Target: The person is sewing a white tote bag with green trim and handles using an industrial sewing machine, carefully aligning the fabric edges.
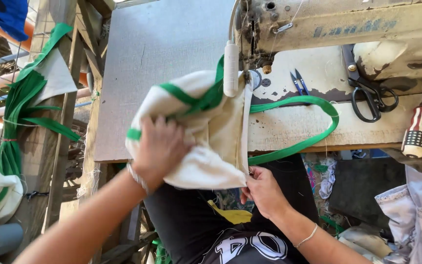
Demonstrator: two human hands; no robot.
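Note:
A cream cloth bag (206, 132) with green trim lies bunched under the needle of an old sewing machine (338, 29). My left hand (158, 149) presses flat on the bag's left side. My right hand (262, 188) pinches the bag's near edge by the seam, below the table edge. A green strap loop (318, 122) runs from the bag to the right across the worn table (289, 127).
Black scissors (372, 100), small blue snips (299, 82) and a striped-handled screwdriver (417, 129) lie on the table right of the needle. Green straps and cream cloth (20, 102) hang at left. More fabric (416, 210) is piled at lower right.

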